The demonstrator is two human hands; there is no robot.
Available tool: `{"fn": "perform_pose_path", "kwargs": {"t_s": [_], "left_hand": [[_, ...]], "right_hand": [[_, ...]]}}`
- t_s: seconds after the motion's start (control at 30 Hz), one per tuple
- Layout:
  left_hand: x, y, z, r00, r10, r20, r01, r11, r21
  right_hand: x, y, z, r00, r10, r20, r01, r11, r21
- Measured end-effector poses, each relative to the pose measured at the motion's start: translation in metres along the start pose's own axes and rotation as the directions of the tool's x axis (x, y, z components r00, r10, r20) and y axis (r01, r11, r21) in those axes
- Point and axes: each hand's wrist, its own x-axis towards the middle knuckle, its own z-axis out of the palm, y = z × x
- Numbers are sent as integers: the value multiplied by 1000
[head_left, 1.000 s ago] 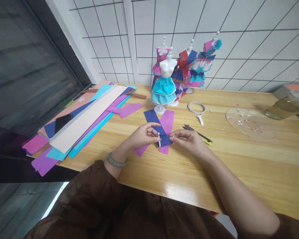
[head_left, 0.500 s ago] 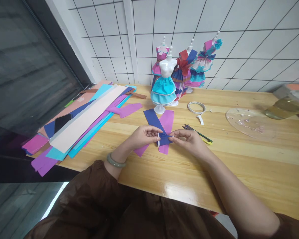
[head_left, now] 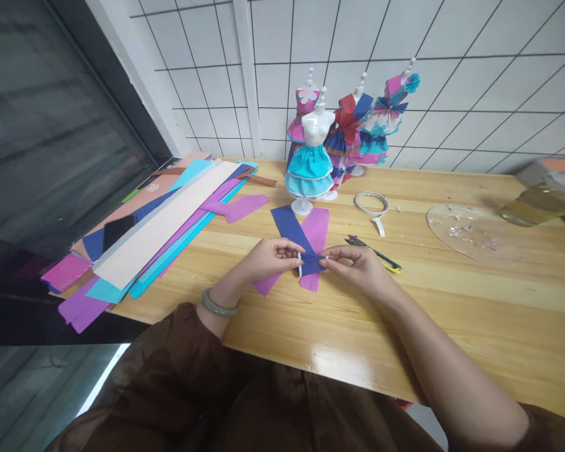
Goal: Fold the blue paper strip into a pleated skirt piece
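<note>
Between my two hands is a small dark blue paper piece (head_left: pixel 313 266), gathered in the middle, with a white strip along its left edge. My left hand (head_left: pixel 275 258) is closed, its thumb and fingers pinching the left end. From the other side my right hand (head_left: pixel 358 263) pinches the right end, fingertips pressed together. Beneath and behind it, a dark blue strip (head_left: pixel 287 221) and a purple strip (head_left: pixel 319 226) lie crossed on the wooden table (head_left: pixel 282 333). Part of the purple paper shows below my fingers; the rest is hidden.
Behind stands a white mannequin (head_left: pixel 317 125) in a turquoise skirt, with several dressed ones beside it. Scissors (head_left: pixel 386 258) lie right of my right hand, near a tape roll (head_left: pixel 371 203). Coloured paper sheets (head_left: pixel 164 220) are stacked left. A clear plate (head_left: pixel 452 248) and glass jar (head_left: pixel 541 199) stand right.
Both hands keep almost the same place and grip. The gathered dark blue paper has shifted very slightly between the fingertips.
</note>
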Motion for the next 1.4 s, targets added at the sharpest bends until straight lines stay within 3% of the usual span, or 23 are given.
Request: {"fn": "perform_pose_path", "kwargs": {"t_s": [0.53,0.93,1.4], "left_hand": [[-2,3,0,999,30,-14,-29,995,94],[-4,8,-3,999,14,45,-11,998,-60],[-1,6,-6,999,40,10,-38,994,-103]], "right_hand": [[2,4,-1,998,57,17,-58,994,97],[5,12,-2,996,86,11,-86,956,281],[5,17,-3,996,91,24,-93,930,355]]}}
